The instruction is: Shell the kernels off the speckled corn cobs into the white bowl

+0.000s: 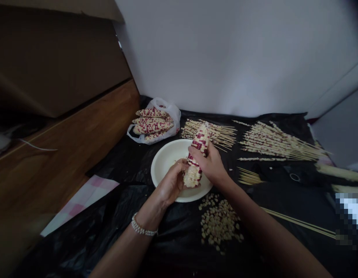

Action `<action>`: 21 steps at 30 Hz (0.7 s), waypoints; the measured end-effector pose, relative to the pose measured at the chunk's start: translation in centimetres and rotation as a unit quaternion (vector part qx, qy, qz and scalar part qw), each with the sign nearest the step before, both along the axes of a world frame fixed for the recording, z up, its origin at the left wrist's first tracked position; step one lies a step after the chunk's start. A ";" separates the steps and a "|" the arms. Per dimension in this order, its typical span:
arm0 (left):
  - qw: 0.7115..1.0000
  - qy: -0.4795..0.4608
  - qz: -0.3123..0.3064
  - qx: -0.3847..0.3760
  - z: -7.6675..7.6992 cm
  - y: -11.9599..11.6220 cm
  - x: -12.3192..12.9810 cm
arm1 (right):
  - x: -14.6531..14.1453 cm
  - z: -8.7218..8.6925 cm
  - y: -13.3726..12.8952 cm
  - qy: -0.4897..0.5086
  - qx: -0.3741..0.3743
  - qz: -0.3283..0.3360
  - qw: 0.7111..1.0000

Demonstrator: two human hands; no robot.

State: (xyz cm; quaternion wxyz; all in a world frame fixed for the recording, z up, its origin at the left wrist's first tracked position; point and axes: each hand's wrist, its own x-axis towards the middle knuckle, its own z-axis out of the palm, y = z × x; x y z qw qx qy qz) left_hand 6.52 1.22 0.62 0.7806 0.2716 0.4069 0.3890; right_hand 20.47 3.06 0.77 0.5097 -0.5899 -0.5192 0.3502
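A corn cob (200, 143) with cream and dark red kernels is held tilted over a white bowl (159, 170). My left hand (174, 181) is wrapped round its lower end, where some of the kernels are gone. Higher up the cob, my right hand (209, 162) grips it with the thumb across its front. The inside of the bowl is partly hidden by my hands and the cob. Loose kernels (219, 224) lie on the black plastic sheet (115, 208) just below the bowl.
More cobs (152, 125) lie in a white plastic bag (174, 116) behind the bowl. Sticks threaded with kernels (266, 141) are spread at the right and behind the bowl. Bare sticks (250, 176) lie at the right. A pink checked cloth (83, 200) is at the left.
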 end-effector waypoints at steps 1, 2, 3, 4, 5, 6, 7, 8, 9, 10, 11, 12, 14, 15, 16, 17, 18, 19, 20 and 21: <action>1.000 0.002 0.002 -0.001 0.0 0.0 0.0 | 0.0 0.0 0.1 0.002 0.002 0.001 1.000; 1.000 0.002 0.005 -0.003 0.0 -0.1 0.0 | 0.0 0.0 0.1 0.004 0.004 0.001 1.000; 1.000 0.001 0.010 -0.005 0.0 -0.1 0.0 | 0.0 0.0 0.1 0.007 0.005 0.002 1.000; 1.000 -0.003 0.014 -0.008 0.0 -0.1 0.0 | 0.0 0.0 0.2 0.009 0.006 0.003 1.000; 1.000 -0.006 0.016 -0.009 0.0 -0.1 0.0 | 0.0 0.0 0.2 0.010 0.005 0.004 1.000; 1.000 -0.010 0.016 -0.010 0.0 -0.1 0.1 | 0.0 0.0 0.1 0.008 0.003 0.004 1.000; 1.000 -0.011 0.016 -0.010 0.0 -0.1 0.1 | 0.0 0.0 0.1 0.006 0.002 0.004 1.000; 1.000 -0.009 0.016 -0.008 0.1 -0.1 0.1 | 0.0 0.0 0.1 0.002 0.001 0.004 1.000; 1.000 -0.005 0.015 -0.007 0.1 -0.1 0.2 | 0.0 -0.1 0.1 -0.001 0.001 0.004 1.000; 1.000 0.000 0.016 -0.004 0.1 -0.2 0.2 | 0.0 -0.1 0.0 -0.002 0.001 0.003 1.000; 1.000 0.006 0.017 -0.002 0.1 -0.2 0.2 | -0.1 -0.2 0.1 -0.001 0.001 0.005 1.000; 1.000 0.011 0.018 0.000 0.1 -0.2 0.2 | -0.1 -0.3 0.1 0.003 0.001 0.007 1.000; 1.000 0.019 0.018 0.002 0.1 -0.3 0.2 | -0.1 -0.4 0.2 0.012 -0.003 0.013 1.000; 1.000 0.020 0.019 0.003 0.1 -0.3 0.2 | 0.0 -0.5 0.2 0.013 -0.005 0.013 1.000; 1.000 0.018 0.020 0.003 0.1 -0.3 0.2 | 0.0 -0.5 0.3 0.014 -0.005 0.014 1.000; 1.000 0.017 0.021 0.004 0.1 -0.4 0.2 | 0.1 -0.5 0.3 0.014 -0.003 0.014 1.000; 1.000 0.016 0.022 0.006 0.1 -0.4 0.2 | 0.1 -0.5 0.4 0.016 0.001 0.011 1.000; 1.000 0.018 0.023 0.009 0.1 -0.4 0.2 | 0.2 -0.4 0.4 0.019 0.006 0.009 1.000; 0.999 0.021 0.023 0.012 0.1 -0.4 0.3 | 0.2 -0.4 0.4 0.020 0.008 0.007 1.000; 0.999 0.026 0.022 0.016 0.1 -0.4 0.4 | 0.2 -0.3 0.3 0.018 0.009 0.005 1.000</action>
